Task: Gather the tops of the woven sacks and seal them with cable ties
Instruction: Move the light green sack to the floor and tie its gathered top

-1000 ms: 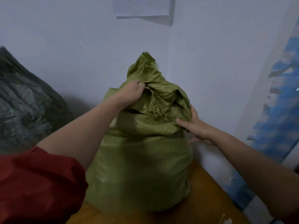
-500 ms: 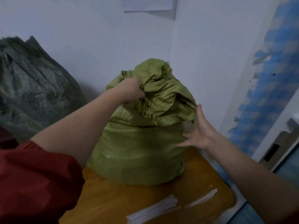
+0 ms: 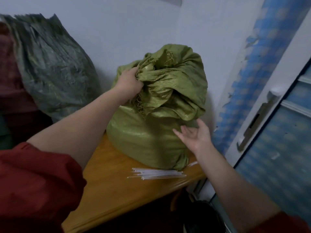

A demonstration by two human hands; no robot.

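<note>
a red sleeve (image 3: 33, 182) fills the near edge as a person works at a wooden table (image 3: 117, 195). a loose bundle of white cable ties (image 3: 156, 174) lies just in front of the green woven sack (image 3: 148, 142), within easy reach for the sealing step to come. the right hand (image 3: 195, 135) hovers beside the sack's lower flank, palm up, fingers spread and relaxed, holding nothing. whether it brushes the weave cannot be told, but it looks placed to steady the sack or scoop up the drooping fold above it. the sack stands upright on the table's far part, close to the room's corner. higher up, the left hand (image 3: 129, 81) clenches a fistful of the crumpled sack top (image 3: 171, 81), apparently to hold the mouth bunched, though much fabric spills loose to the right and no tie is on it yet. behind, to the left, a darker green sack (image 3: 50, 73) stands by the pale wall (image 3: 109, 22), its top edge spread flat.
</note>
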